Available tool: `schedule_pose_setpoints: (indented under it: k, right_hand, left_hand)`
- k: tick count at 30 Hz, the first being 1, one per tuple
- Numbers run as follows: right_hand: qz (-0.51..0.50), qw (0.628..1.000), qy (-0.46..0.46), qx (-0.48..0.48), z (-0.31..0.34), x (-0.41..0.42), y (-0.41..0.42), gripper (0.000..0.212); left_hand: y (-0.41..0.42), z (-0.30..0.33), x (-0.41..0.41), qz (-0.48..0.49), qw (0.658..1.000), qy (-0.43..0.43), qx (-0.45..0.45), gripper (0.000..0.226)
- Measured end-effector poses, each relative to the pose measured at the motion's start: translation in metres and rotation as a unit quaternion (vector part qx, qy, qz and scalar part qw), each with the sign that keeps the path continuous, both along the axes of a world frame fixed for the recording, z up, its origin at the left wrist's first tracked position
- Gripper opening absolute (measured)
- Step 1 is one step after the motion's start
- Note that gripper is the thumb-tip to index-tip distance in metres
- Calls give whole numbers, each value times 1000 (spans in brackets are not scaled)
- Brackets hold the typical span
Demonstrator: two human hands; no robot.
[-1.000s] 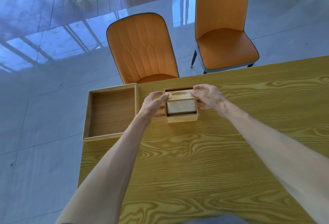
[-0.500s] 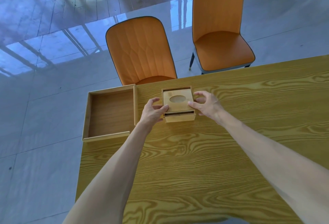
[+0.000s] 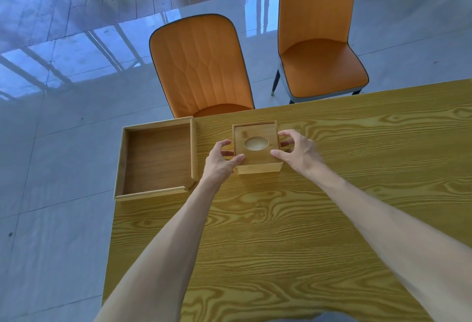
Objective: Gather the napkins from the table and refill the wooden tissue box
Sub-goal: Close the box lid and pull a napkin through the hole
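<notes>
The wooden tissue box (image 3: 258, 165) stands near the far edge of the table, its lid (image 3: 255, 156) lying flat on top with an oval hole. Pale napkins (image 3: 256, 143) show through that hole. My left hand (image 3: 221, 162) rests against the box's left side, thumb on the lid's near left corner. My right hand (image 3: 297, 151) sits at the right side, thumb tip on the lid's near right corner, fingers spread behind the box. No loose napkins are in view on the table.
A shallow wooden tray (image 3: 155, 160) lies left of the box, overhanging the table's left edge. The yellow wood-grain table (image 3: 281, 232) spreads toward me and to the right. Two orange chairs (image 3: 201, 66) (image 3: 319, 40) stand beyond the far edge on a glossy floor.
The lid was held tilted above the box with napkins visible beneath; it has come down and now lies flat on the box. Both hands have lowered to the box's sides.
</notes>
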State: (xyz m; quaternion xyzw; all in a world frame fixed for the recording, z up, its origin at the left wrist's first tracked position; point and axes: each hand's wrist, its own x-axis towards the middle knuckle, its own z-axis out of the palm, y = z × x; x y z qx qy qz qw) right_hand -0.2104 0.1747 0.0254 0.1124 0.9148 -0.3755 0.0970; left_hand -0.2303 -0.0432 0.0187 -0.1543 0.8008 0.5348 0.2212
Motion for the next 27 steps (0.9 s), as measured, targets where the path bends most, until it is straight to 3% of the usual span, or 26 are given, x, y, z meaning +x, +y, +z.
schedule_pose_setpoints:
  k: [5, 10, 17, 23, 27]
  right_hand:
    - [25, 996, 53, 73, 3, 0, -2, 53]
    - [98, 971, 132, 176, 13, -11, -23, 26]
    - [174, 927, 97, 317, 20, -32, -56, 38]
    - [232, 907, 65, 346, 10, -40, -60, 23]
    - [316, 865, 72, 384, 16, -40, -61, 21]
  left_hand:
    - [0, -2, -1, -7, 1000, 4, -6, 63]
    - [2, -5, -1, 3, 1000, 6, -15, 62]
    - [2, -9, 3, 14, 1000, 15, -11, 60]
    - [2, -11, 3, 19, 1000, 17, -6, 61]
    - [1, -13, 5, 19, 1000, 24, -5, 60]
